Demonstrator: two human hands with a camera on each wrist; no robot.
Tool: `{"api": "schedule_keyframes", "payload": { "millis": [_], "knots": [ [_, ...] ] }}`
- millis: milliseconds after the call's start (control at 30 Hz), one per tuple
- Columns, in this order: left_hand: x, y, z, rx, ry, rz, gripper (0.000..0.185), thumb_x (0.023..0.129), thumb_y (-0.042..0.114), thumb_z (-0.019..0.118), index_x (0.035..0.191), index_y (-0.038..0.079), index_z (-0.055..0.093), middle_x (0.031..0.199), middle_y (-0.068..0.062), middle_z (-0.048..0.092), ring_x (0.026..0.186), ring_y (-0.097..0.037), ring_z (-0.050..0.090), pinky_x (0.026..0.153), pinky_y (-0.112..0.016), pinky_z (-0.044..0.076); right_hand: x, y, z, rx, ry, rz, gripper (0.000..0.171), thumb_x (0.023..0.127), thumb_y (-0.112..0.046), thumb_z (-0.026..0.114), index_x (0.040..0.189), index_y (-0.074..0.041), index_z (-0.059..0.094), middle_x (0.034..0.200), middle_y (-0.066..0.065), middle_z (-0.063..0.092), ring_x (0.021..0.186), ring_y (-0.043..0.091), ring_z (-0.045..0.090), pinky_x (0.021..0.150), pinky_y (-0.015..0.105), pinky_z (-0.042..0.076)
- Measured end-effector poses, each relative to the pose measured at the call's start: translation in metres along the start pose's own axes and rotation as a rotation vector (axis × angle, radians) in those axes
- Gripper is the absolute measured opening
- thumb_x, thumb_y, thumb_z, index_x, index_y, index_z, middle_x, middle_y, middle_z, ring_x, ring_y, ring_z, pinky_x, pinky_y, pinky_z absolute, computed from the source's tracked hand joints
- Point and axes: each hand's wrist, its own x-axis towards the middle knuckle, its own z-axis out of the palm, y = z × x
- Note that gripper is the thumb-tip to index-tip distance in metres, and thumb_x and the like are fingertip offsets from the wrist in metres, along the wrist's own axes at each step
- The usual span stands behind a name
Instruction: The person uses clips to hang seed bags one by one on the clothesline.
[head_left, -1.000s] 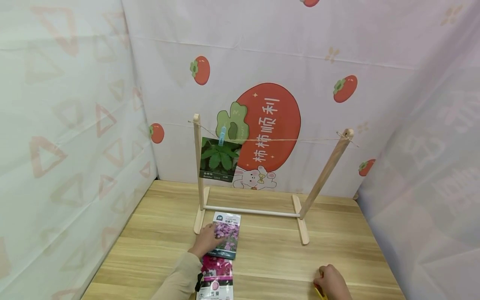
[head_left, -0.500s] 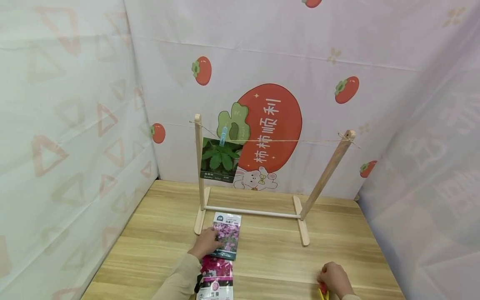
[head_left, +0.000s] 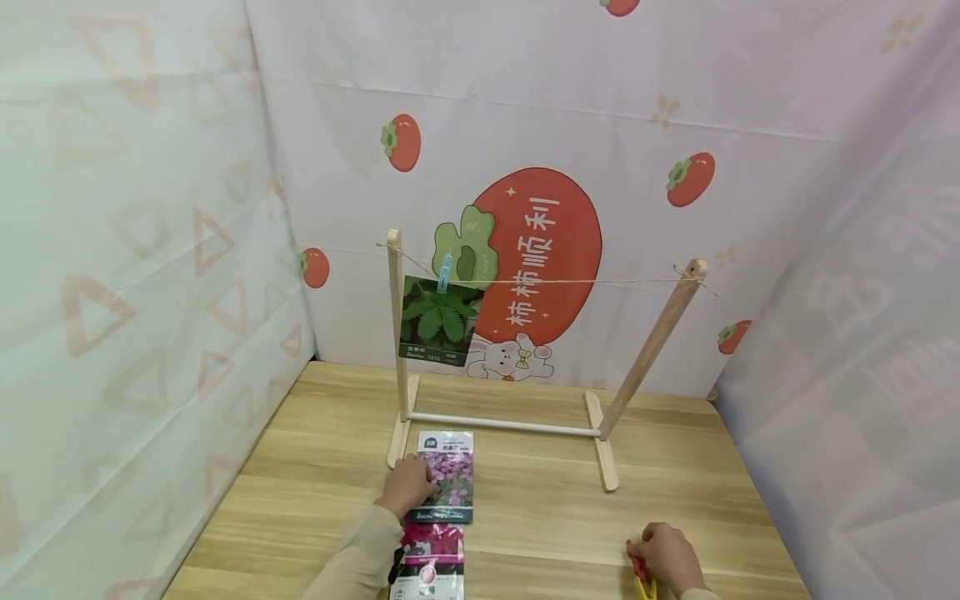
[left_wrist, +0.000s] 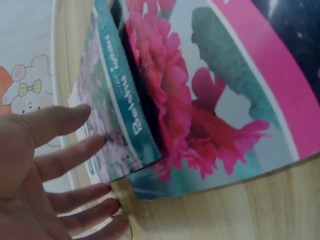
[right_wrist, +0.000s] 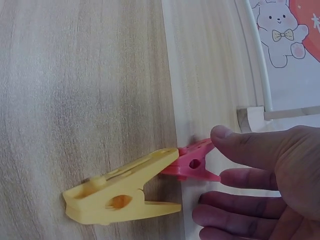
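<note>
My left hand (head_left: 405, 490) rests at the left edge of a seed packet (head_left: 454, 475) with small purple flowers. In the left wrist view, its thumb and index finger lie fairly straight against the packet's front. That packet overlaps another seed packet (head_left: 441, 542) with big magenta blooms, flat on the table nearer me. At the lower right, my right hand (head_left: 670, 554) pinches the handles of a small pink clip (right_wrist: 183, 168) between thumb and index finger. Beside the pink clip, overlapping it in the right wrist view, lies a yellow clip (right_wrist: 92, 209).
Beyond the packets stands a wooden rack (head_left: 648, 354) with a string (head_left: 585, 281) across its posts. A green leaf packet (head_left: 435, 321) hangs there from a blue clip (head_left: 445, 275). Printed cloth (head_left: 330, 150) surrounds the wooden table (head_left: 547, 508).
The purple-flower packet has slid slightly left and toward me, and turned straighter over the lower packet. My right hand has shifted, so more of the pink clip shows.
</note>
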Motion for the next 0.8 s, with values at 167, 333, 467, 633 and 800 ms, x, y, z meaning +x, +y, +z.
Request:
{"api": "schedule_keyframes", "payload": {
  "millis": [167,333,467,633,800],
  "knots": [
    [0.001,0.004,0.003,0.038,0.055,-0.026,0.035,0.075,0.024,0.083,0.093,0.000,0.065,0.093,-0.017,0.060,0.085,-0.032,0.055,0.072,-0.047,0.050,0.003,-0.004,0.005,0.015,0.011,0.005,0.022,0.081,-0.019,0.072,0.082,0.001,0.066,0.067,0.003,0.063,0.061,0.017,0.054,0.058,0.032,0.045],
    [0.003,0.002,0.009,0.054,0.071,0.002,0.045,0.071,0.018,0.086,0.104,-0.001,0.063,0.103,-0.020,0.061,0.092,-0.035,0.056,0.075,-0.048,0.052,0.003,-0.009,0.005,-0.028,0.009,-0.007,0.021,0.081,-0.013,0.069,0.086,0.007,0.066,0.068,0.007,0.066,0.064,0.020,0.059,0.063,0.040,0.052],
    [0.005,0.000,0.012,0.055,0.079,-0.003,0.043,0.072,0.014,0.081,0.107,-0.002,0.062,0.101,-0.021,0.060,0.090,-0.035,0.055,0.074,-0.049,0.051,-0.001,-0.012,0.004,-0.033,0.013,0.006,0.022,0.079,-0.014,0.070,0.078,0.007,0.063,0.066,0.007,0.063,0.061,0.020,0.056,0.060,0.038,0.050],
    [0.007,0.006,0.015,-0.019,0.103,-0.128,0.045,0.080,0.023,0.076,0.110,-0.006,0.059,0.098,-0.022,0.057,0.092,-0.038,0.054,0.078,-0.053,0.048,-0.005,-0.012,0.006,-0.032,0.053,0.022,0.028,0.074,-0.020,0.075,0.059,-0.004,0.057,0.051,0.002,0.055,0.052,0.017,0.050,0.054,0.033,0.043],
    [0.007,0.015,0.019,-0.028,0.169,-0.217,0.059,0.074,0.036,0.082,0.109,-0.006,0.058,0.097,-0.023,0.058,0.093,-0.040,0.056,0.080,-0.056,0.048,-0.006,-0.013,0.007,-0.070,0.066,0.037,0.034,0.076,-0.023,0.077,0.057,-0.006,0.055,0.050,0.001,0.054,0.052,0.017,0.051,0.055,0.035,0.045]
  ]
}}
